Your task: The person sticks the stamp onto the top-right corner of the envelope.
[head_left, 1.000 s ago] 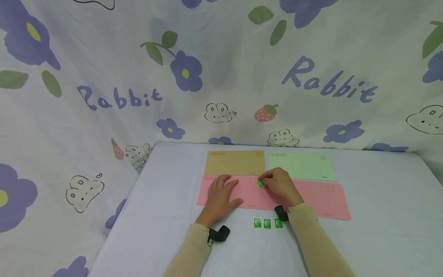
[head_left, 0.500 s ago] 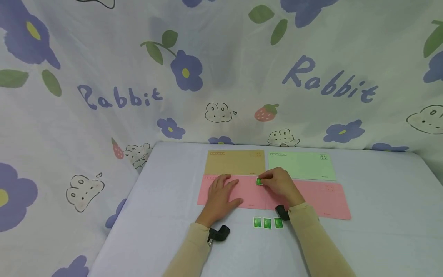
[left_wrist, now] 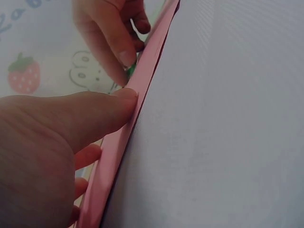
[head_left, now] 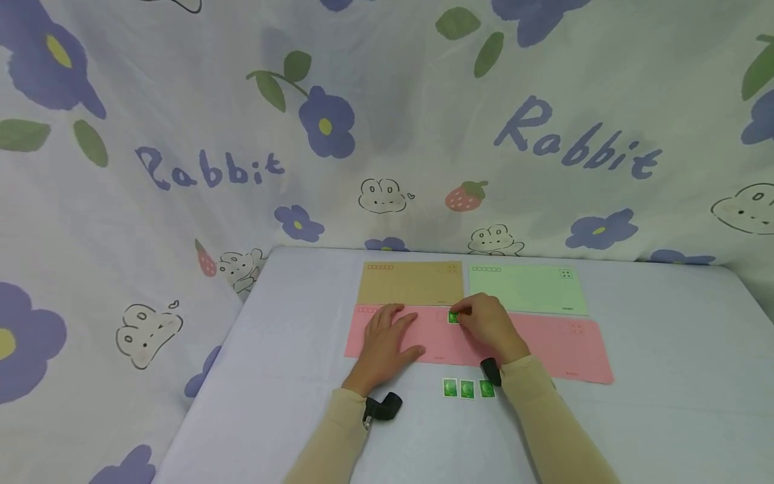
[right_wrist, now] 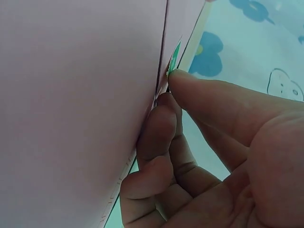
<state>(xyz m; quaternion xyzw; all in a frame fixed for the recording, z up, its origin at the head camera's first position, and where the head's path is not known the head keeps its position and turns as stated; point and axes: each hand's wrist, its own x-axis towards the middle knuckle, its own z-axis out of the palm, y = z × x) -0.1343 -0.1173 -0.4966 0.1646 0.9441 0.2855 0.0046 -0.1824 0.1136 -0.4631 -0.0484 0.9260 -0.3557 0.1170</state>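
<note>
My right hand pinches a small green stamp between thumb and fingers, right at the upper right corner of the left pink envelope. In the right wrist view the stamp shows as a thin green sliver at the thumb tip, close to the pink paper. My left hand rests with spread fingers on the left part of that same envelope. From the left wrist, its thumb touches the pink paper near the edge. Three more green stamps lie in a row in front of the envelopes.
Behind the pink envelopes lie a brown envelope and a light green envelope. A second pink envelope sits at the right, partly under the right forearm. A patterned curtain hangs along the white table's far edge.
The stamp has shifted slightly up and left and straightened from its tilt, ending at the envelope's upper right corner. The left hand has stayed in place.
</note>
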